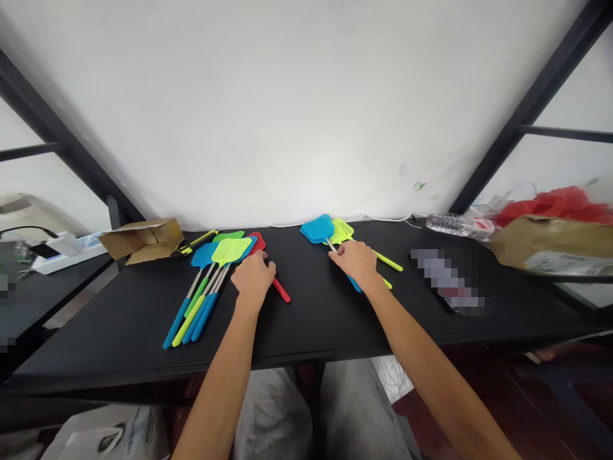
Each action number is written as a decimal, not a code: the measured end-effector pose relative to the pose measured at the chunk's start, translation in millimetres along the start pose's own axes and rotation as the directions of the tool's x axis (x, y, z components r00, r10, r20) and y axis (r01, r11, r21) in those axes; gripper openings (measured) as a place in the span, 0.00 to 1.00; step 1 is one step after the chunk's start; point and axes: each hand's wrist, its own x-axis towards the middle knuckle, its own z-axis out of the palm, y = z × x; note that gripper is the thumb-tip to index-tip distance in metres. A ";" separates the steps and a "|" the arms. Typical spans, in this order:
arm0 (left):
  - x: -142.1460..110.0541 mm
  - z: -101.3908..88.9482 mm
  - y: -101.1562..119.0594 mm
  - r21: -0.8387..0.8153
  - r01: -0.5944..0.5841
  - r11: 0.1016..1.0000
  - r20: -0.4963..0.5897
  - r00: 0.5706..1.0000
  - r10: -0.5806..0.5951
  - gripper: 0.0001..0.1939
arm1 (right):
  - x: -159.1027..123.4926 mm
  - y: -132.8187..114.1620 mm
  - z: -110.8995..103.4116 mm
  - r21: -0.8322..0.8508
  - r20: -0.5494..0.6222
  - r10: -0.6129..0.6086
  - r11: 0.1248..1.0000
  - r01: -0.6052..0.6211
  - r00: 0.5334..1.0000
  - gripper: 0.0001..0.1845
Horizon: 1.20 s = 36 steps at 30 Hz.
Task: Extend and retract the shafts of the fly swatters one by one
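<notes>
My left hand [253, 278] is closed over the shaft of a red fly swatter [281, 291], whose head shows just behind my fingers. Left of that hand lies a fanned group of several fly swatters: a yellow one [230, 251] on top, with blue handles [205, 319] and a green handle [195, 298] beside it. My right hand [355, 263] pinches the metal shaft of a blue fly swatter [318, 229]. Its head overlaps a yellow swatter head [341, 230]. Two yellow handles [389, 261] stick out to the right, partly behind my hand.
An open cardboard box [143, 241] stands at the back left, near a white power strip [71, 252]. On the right are a pixelated dark flat object [445, 281], a plastic bottle [457, 225], and another cardboard box [550, 243] beside red mesh [565, 206]. A white wall [297, 115] bounds the black table [306, 332].
</notes>
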 end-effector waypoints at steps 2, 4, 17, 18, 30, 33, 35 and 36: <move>-0.3 1.0 1.2 0.009 -0.015 1.000 0.012 1.000 0.015 0.19 | 0.5 1.0 0.3 0.001 -0.007 0.033 0.999 -0.033 0.999 0.15; -1.1 1.2 2.9 0.015 -0.052 0.999 0.026 0.998 0.052 0.19 | 0.8 1.7 0.1 0.014 -0.019 0.053 0.999 -0.053 0.998 0.15; -28.7 -6.3 34.8 -0.446 -0.585 0.677 -0.210 0.804 0.556 0.18 | -9.9 -21.8 9.9 0.824 -0.043 -0.342 0.519 0.227 0.939 0.23; -29.9 -6.0 35.9 -0.496 -0.598 0.630 -0.209 0.786 0.581 0.18 | -9.9 -24.1 12.5 0.904 0.016 -0.348 0.406 0.136 0.937 0.24; -35.8 6.8 40.5 -0.483 -0.628 0.610 -0.114 0.735 0.668 0.16 | -5.0 -27.0 27.9 0.951 0.187 -0.262 -0.192 -0.241 0.947 0.21; -37.9 5.0 42.9 -0.441 -0.628 0.641 -0.096 0.744 0.661 0.18 | -3.4 -26.4 28.2 0.963 0.141 -0.227 -0.196 -0.187 0.964 0.21; -38.6 3.4 44.3 -0.413 -0.620 0.667 -0.078 0.754 0.652 0.20 | -2.5 -26.4 27.9 0.966 0.126 -0.198 -0.197 -0.165 0.972 0.21; -38.7 2.5 44.9 -0.401 -0.616 0.679 -0.069 0.759 0.648 0.20 | -2.2 -26.7 27.7 0.968 0.119 -0.186 -0.198 -0.156 0.975 0.21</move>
